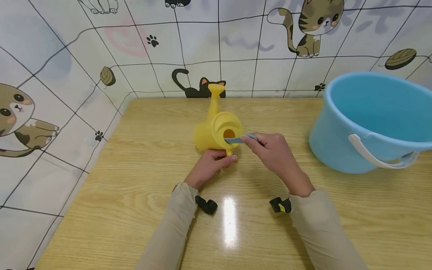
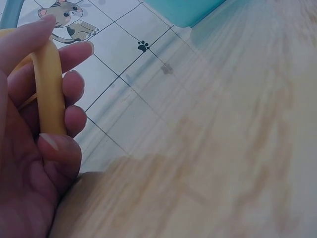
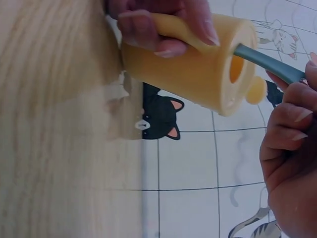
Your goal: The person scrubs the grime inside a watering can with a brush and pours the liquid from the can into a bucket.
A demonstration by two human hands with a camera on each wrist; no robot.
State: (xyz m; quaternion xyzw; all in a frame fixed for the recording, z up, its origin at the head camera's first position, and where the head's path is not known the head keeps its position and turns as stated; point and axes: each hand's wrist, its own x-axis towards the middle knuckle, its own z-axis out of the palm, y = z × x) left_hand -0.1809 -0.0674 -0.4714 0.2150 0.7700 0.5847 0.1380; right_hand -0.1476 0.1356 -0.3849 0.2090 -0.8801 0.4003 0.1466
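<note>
A yellow watering can (image 1: 204,137) stands on the table, its spout toward the wall and its round top opening facing me. My left hand (image 1: 210,165) grips the can's handle; the left wrist view shows fingers curled round this yellow handle (image 2: 49,89). From the right, my right hand (image 1: 278,155) pinches a slim blue-grey handle (image 3: 270,63) of some tool. Its far end goes into the opening at the rim and is hidden inside the can, so I cannot tell what kind of tool it is.
To the right stands a large light-blue bucket (image 1: 341,150) with a white carrying handle (image 1: 368,155). A wall with cat drawings (image 1: 243,45) borders the wooden table (image 1: 135,168) at the back and left. Each wrist wears a small black device.
</note>
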